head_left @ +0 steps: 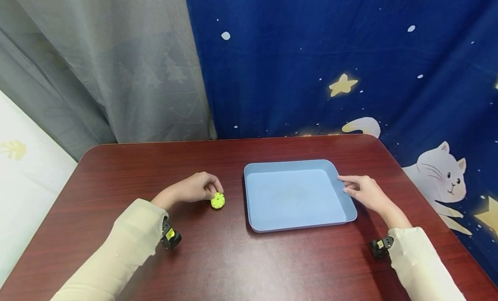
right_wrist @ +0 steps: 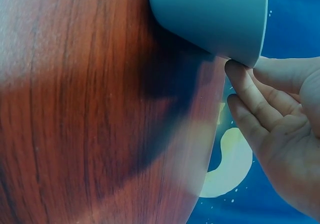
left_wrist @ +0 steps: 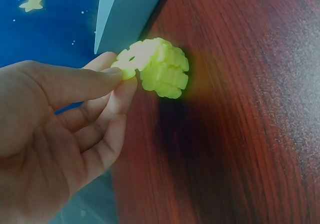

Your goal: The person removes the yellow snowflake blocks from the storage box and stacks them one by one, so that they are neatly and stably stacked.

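Observation:
My left hand (head_left: 200, 186) is over the table left of the tray. Between thumb and fingertips it pinches a yellow-green notched building disc (head_left: 218, 200). Seen from the left wrist, the notched disc (left_wrist: 165, 71) looks thick, with segmented sides and a small hole in its face, as if several pieces sat together; whether they are joined I cannot tell. A shallow light-blue tray (head_left: 299, 195) lies on the table. At its right side my right hand (head_left: 363, 190) holds the rim, thumb and index finger against the tray wall (right_wrist: 210, 18), the other fingers loosely bent.
The dark red wooden table (head_left: 288, 262) has rounded far corners. Behind it hang a grey curtain (head_left: 148, 76) and a blue curtain (head_left: 280, 67) with stars and a cat. A small black camera (head_left: 170, 235) sits on the left wrist, another camera (head_left: 380, 247) on the right.

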`<state>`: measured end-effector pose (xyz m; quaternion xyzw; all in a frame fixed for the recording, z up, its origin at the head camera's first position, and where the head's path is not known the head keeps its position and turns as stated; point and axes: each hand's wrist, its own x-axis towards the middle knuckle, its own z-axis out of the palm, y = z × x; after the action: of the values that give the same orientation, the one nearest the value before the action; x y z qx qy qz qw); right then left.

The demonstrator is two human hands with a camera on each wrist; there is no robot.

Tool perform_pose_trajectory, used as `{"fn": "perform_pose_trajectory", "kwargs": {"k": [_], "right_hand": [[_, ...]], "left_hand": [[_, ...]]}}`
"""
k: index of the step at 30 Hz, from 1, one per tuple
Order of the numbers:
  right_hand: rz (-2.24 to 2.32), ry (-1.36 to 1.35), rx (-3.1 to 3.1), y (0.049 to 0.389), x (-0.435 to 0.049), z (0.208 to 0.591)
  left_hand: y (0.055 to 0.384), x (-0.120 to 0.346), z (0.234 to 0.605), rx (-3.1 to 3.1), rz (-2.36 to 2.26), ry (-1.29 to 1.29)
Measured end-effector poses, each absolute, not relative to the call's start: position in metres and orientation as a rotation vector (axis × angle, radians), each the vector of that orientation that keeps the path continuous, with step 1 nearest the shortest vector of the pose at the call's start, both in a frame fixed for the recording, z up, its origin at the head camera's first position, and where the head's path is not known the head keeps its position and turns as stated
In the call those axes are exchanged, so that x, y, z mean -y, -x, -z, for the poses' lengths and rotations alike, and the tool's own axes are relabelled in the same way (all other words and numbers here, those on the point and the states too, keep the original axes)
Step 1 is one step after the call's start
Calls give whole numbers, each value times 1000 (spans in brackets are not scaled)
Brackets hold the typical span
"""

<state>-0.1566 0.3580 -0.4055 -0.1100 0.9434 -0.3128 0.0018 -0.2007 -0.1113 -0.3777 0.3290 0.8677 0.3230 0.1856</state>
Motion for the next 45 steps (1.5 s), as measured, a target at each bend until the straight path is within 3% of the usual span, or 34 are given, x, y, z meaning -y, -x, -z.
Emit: {"fn": "perform_pose_trajectory", "kwargs": {"k": [45], "right_hand": [[978,339,-2970,157,-359,409]], "left_hand": [[203,118,391,-2453,-974,-960]]}}
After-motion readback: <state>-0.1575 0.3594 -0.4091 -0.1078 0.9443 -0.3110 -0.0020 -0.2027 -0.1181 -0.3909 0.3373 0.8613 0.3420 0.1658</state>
